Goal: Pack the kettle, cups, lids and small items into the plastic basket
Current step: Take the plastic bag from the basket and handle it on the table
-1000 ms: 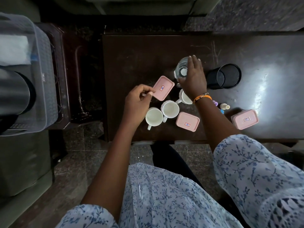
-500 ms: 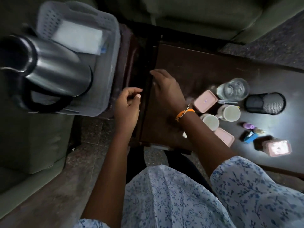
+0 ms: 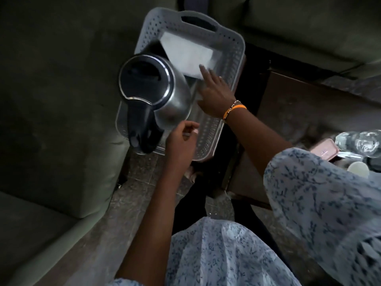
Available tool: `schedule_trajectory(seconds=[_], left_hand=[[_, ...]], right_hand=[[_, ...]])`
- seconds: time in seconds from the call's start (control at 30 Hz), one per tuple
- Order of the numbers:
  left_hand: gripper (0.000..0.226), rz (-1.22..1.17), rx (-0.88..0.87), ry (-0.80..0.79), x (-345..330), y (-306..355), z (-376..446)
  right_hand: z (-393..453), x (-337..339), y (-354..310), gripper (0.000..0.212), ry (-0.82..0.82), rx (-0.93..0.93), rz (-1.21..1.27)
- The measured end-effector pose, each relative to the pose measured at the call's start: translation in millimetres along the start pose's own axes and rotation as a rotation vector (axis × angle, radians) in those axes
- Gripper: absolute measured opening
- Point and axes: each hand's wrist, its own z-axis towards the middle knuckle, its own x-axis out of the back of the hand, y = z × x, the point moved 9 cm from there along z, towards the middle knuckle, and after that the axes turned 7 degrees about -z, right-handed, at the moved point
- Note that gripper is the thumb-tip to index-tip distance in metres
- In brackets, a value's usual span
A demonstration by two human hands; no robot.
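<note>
Head view: the kettle (image 3: 153, 96) stands in the basket (image 3: 226, 46); right hand (image 3: 216, 93) reaches in, fingers straight. Left hand (image 3: 181, 139) curls, contents unclear. Best to lay small things flat beside the kettle
</note>
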Motion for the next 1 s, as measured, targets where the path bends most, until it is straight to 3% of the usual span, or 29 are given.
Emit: schedule_trajectory(seconds=[0.27, 0.4, 0.5, 0.63, 0.83, 0.93, 1.0], left_hand=[[0.021, -0.012, 0.027, -0.118, 7, -15, 6], [0.014, -0.043, 0.016, -0.104, 10, -10, 4], [0.018, -0.065, 0.009, -0.094, 5, 0, -1], [0.027, -0.067, -0.021, -0.076, -7, 24, -13], [0.016, -0.209, -0.063, -0.003, -39, 66, -46], [0.009, -0.251, 0.033, -0.006, -72, 69, -72], [0.022, -0.219, 0.119, -0.004, -97, 65, -94]], right_hand=[[27, -8, 7, 0.042, -0.068, -0.094, -0.104], [13, 23, 10, 0.037, 0.109, -0.099, -0.043], [-17, 55, 16, 0.036, 0.304, -0.148, 0.12], [-78, 91, 27, 0.029, 0.543, -0.194, 0.538], [-177, 87, 55, 0.027, 0.556, -0.267, 0.934], [-233, 81, 72, 0.026, 0.58, -0.272, 1.022], [-271, 78, 85, 0.029, 0.589, -0.261, 1.032]])
